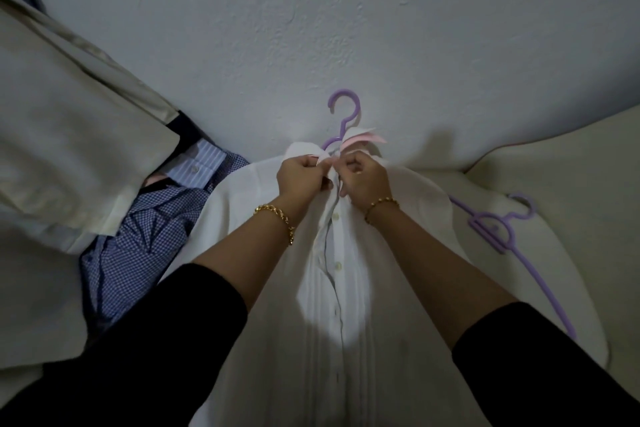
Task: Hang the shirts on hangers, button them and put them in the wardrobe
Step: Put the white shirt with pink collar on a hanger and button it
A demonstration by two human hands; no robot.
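Over on the left of the frame, a blue checked shirt [138,236] lies crumpled. A pale striped shirt [199,163] peeks out above it, and both are partly buried under a big cream cloth [69,149] that fills the upper left. On the right, a spare purple hanger [498,229] rests on the cream sheet [561,184], just beside the shirt's shoulder and well clear of the hands.

Centre frame is the white shirt [363,340], spread front-up. It is already on its own purple hanger [343,118], whose hook pokes out above the collar, and the pink collar lining [360,141] is turned up beside it. A row of white buttons runs down the placket between the forearms.

Now the hands, both right up at the neck. The left hand [303,172] has its fingers curled and pinches the collar edge. The right hand [365,180] is curled too, pinching the opposite edge, knuckles almost meeting the left's. There are gold bracelets on both wrists and black sleeves pushed up the forearms. The top button itself is hidden under the fingers.
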